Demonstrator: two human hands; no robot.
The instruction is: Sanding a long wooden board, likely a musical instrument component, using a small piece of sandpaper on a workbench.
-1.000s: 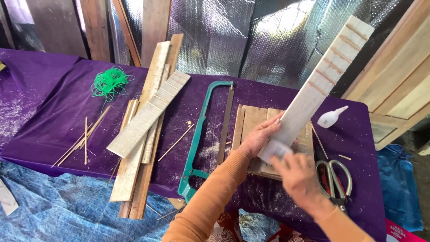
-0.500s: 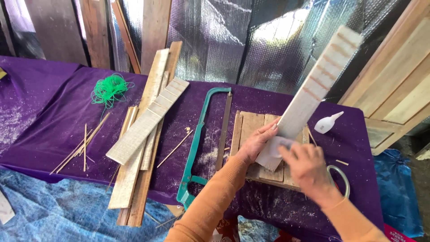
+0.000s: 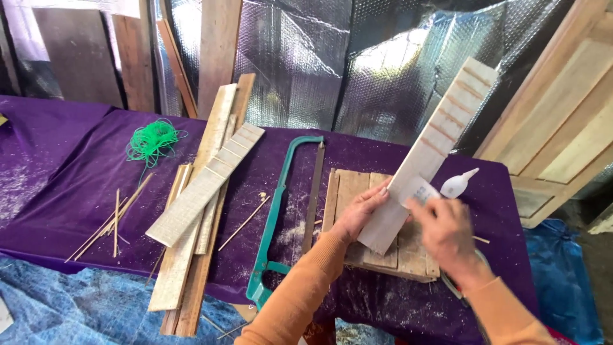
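My left hand (image 3: 359, 212) grips the lower part of a long pale wooden strip (image 3: 440, 131) with cross slots. The strip tilts up to the right, and its lower end rests on a small wooden board (image 3: 348, 188). My right hand (image 3: 447, 233) presses a small pale sheet (image 3: 418, 190) against the face of the strip, just right of my left hand. This hand is motion-blurred. Both sleeves are orange.
A green hacksaw (image 3: 281, 211) lies left of the board. A small white glue bottle (image 3: 457, 184) sits behind my right hand. Planks and another slotted strip (image 3: 205, 185), thin sticks (image 3: 115, 220) and green cord (image 3: 153, 139) lie on the purple cloth (image 3: 51, 166). Blue tarp (image 3: 57, 306) lies below.
My right hand has slid up the strip from its lower end, with the pale sheet under it. It now covers the scissors. My left hand keeps its hold.
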